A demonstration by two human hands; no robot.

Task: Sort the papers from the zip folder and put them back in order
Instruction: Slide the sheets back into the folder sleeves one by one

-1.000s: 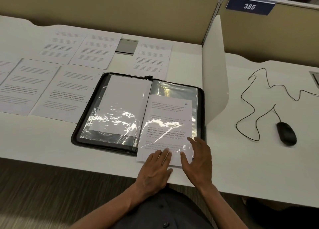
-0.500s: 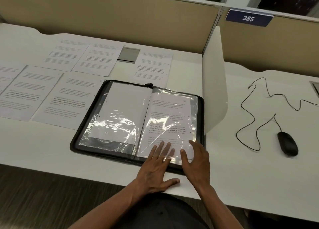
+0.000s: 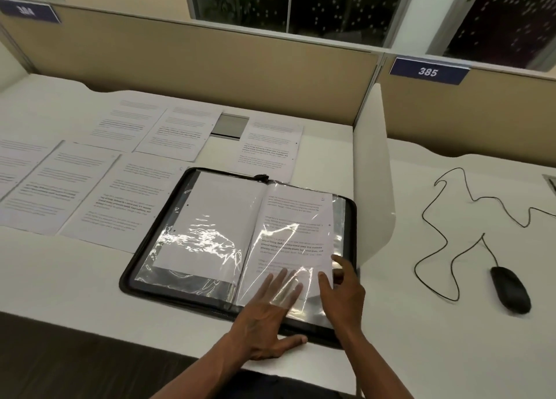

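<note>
glossy crinkled plastic sleeves (image 3: 210,248), matt paper sheets (image 3: 126,200), smooth desk (image 3: 451,338)

An open zip folder (image 3: 137,278) is laid on the white bench (image 3: 75,281). A printed sheet (image 3: 296,227) is seen in its right plastic sleeve, where the left hand (image 3: 270,317) is spread flat and the right hand (image 3: 343,293) is set at the sheet's edge. More papers (image 3: 126,194) are laid out to the left, and a black mouse (image 3: 510,289) to the right.

1. Folder (image 3: 350,218) lies open at frame centre on the desk (image 3: 75,278).
2. Loose sheets (image 3: 120,200) lie left and above it.
3. Divider (image 3: 373,170) stands right of it; mouse (image 3: 510,289) lies farther right.
</note>
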